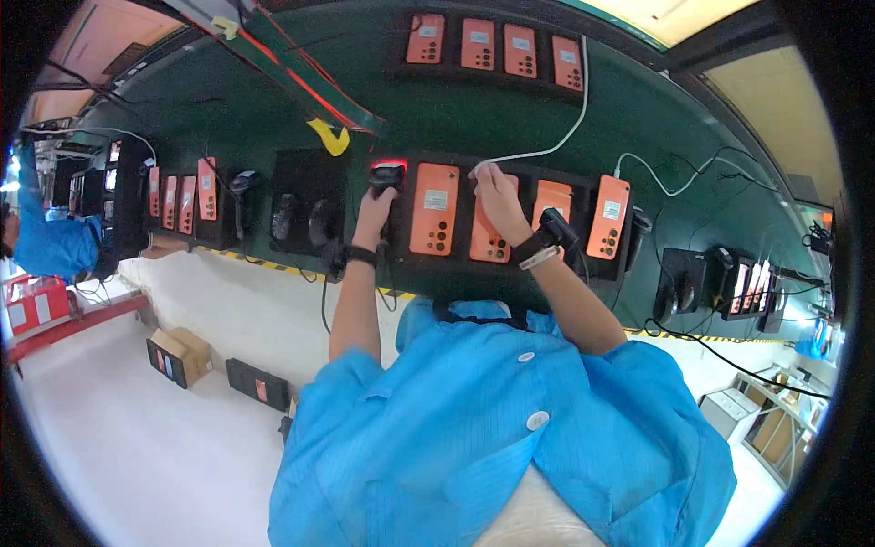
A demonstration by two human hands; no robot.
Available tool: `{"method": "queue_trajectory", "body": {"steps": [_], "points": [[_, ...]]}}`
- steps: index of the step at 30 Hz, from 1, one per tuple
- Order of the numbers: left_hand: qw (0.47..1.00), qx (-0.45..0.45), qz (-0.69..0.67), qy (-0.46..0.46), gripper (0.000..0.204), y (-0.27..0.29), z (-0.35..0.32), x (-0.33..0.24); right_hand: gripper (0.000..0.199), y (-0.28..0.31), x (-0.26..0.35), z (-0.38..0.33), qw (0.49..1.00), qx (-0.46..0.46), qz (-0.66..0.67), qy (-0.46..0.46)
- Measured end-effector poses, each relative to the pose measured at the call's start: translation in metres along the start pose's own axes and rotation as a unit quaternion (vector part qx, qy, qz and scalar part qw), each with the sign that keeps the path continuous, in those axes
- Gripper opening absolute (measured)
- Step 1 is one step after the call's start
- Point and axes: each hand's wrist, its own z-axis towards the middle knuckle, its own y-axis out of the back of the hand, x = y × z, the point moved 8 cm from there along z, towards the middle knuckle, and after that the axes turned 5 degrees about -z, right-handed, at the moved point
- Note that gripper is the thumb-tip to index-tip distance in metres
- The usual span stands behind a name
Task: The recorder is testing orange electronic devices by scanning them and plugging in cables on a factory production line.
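While a blue coat (492,428) is worn by the person, both bare arms are stretched out over a dark green table (474,109). A black scanner (386,178) with a red light on top is held in the left hand (374,214), and the fingers are wrapped tight around its handle. The scanner is placed just beside the left edge of an orange phone (435,210), which is set face down in a black tray (401,260) near the front edge of the table. A black band (358,254) is worn on the left wrist. The end of a white cable (547,146) is pinched by the right hand (499,201), with the fingertips pressed together on it. That hand is laid over a second orange phone (489,244), right next to the first one. A black watch (551,230) is worn on the right wrist. Two more orange phones (609,217) are lined up in the same tray, to the right. Four orange phones (497,44) are set in a row farther back on the table. A yellow tape bit (330,139) is seen on the green top. More orange phones (187,196) are stood at the far left, and another person in blue (50,239) is seen there at the rim. A brown box (187,354) is placed on the pale floor (137,438) below. A black cable (729,360) is trailed along at the right.
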Motion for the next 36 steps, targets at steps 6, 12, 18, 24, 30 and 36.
{"method": "queue_trajectory", "body": {"steps": [6,12,18,24,30,36], "points": [[0.998,0.030,0.026,0.055,0.027,-0.002,-0.092,-0.038,0.024,-0.026,0.020,0.001,0.923,-0.012,-0.300,0.241],[0.996,0.058,-0.001,0.068,0.026,-0.006,-0.135,-0.046,0.027,-0.020,0.008,0.002,0.984,0.043,-0.167,0.033],[0.987,0.122,0.002,0.108,0.024,-0.015,-0.143,-0.031,0.046,-0.031,0.047,-0.012,0.879,-0.045,-0.392,0.268],[0.980,0.154,0.031,0.126,0.028,-0.032,-0.136,-0.034,0.058,-0.032,0.031,0.009,0.885,-0.009,-0.410,0.220],[0.980,0.161,0.026,0.117,0.030,-0.040,-0.124,-0.053,0.055,-0.035,0.046,0.012,0.868,-0.010,-0.435,0.237],[0.971,0.186,0.125,0.086,0.026,-0.059,-0.130,-0.083,0.036,-0.036,0.023,0.005,0.791,-0.090,-0.523,0.306]]}}
